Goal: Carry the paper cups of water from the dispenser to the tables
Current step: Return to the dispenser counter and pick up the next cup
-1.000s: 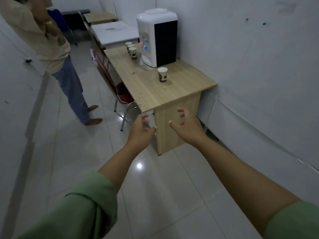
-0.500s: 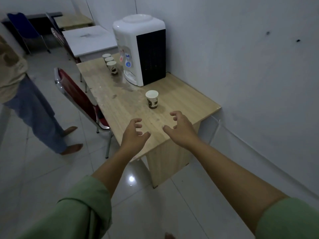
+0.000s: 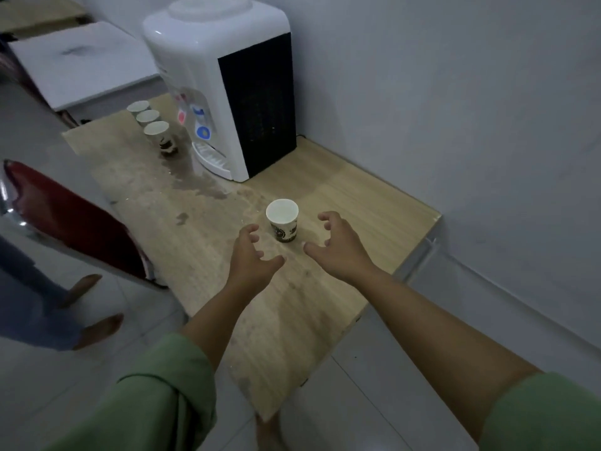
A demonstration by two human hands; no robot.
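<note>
A white paper cup [image 3: 282,219] with a dark printed band stands upright on the wooden table [image 3: 357,203], in front of the white and black water dispenser [image 3: 224,83]. My left hand [image 3: 252,255] hovers just left of this cup, fingers spread and curled, holding nothing. To the cup's right, my right hand [image 3: 338,244] is likewise open with fingers apart; neither hand touches the cup. A row of three more paper cups [image 3: 153,126] stands to the left of the dispenser.
Spilled water [image 3: 198,185] darkens the tabletop in front of the dispenser. A red chair [image 3: 74,222] stands against the table's left side. Another person's legs and bare feet [image 3: 87,307] are at the left. A white table [image 3: 81,63] stands further back. The wall runs along the right.
I have come closer to the table. Both hands have moved forward over the tabletop and now flank the single cup on either side.
</note>
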